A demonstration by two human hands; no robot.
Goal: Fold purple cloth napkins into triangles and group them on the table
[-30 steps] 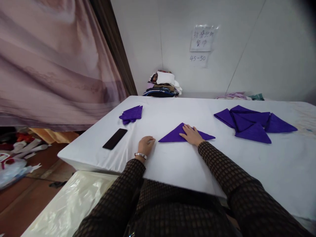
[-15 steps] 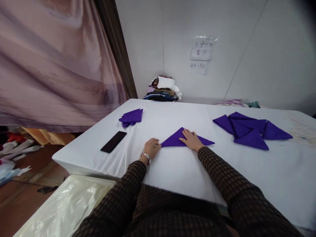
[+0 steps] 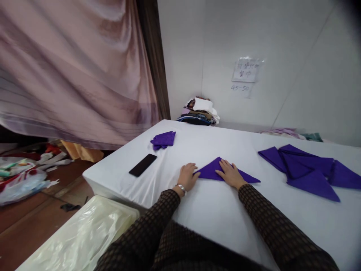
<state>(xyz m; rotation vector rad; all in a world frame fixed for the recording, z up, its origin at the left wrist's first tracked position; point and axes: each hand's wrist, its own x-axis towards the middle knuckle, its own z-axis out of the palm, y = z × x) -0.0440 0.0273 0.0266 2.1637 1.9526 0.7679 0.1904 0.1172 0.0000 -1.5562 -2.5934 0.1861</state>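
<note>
Left hand (image 3: 187,177): brought, since a second ago, to the left corner of the purple cloth (image 3: 209,172); whether it is pinched cannot be told.
Right hand (image 3: 231,175): laid on the cloth, fingers spread.
Purple triangle: placed on the white table (image 3: 194,146).

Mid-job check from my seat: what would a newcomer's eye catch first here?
First, the purple triangle on the white table, with the right grip spread over it and the left grip at its left corner. Next, the purple cloths to its right. Then the big pink curtain hanging at upper left.
</note>
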